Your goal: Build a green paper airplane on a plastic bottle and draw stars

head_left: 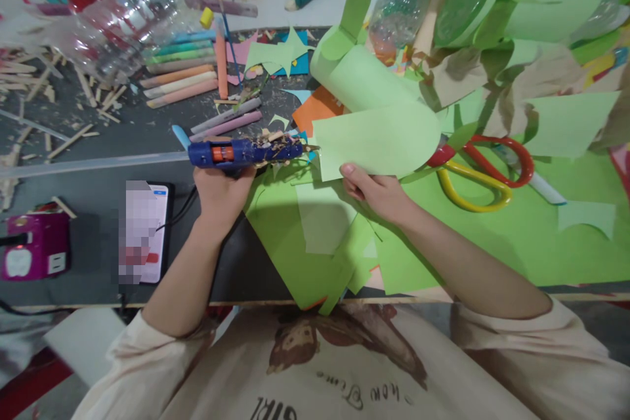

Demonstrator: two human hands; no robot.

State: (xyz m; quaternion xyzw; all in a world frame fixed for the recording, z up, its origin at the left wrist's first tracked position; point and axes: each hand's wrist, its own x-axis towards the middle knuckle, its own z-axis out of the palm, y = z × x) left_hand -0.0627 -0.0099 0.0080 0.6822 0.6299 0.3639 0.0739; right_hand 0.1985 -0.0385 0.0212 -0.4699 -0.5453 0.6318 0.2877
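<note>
My left hand [224, 190] is wrapped round the handle of a blue hot glue gun [246, 152], whose body is crusted with wood bits. A long clear glue stick [98, 163] runs out of its back. The gun's nozzle meets the left edge of a pale green paper piece [374, 141], rounded at its right end. My right hand [371, 190] pinches that piece at its lower edge, thumb on top. Just behind lies a pale green paper-wrapped cylinder [369, 75] with a darker green paper ear [357, 6] on it.
Red and yellow-handled scissors [475, 190] lie right on green paper sheets [516, 243]. A phone [155, 236] and a purple power adapter [37, 246] are at left. Pastel sticks [182, 82], wood scraps [29, 82] and plastic bottles [142, 13] crowd the back.
</note>
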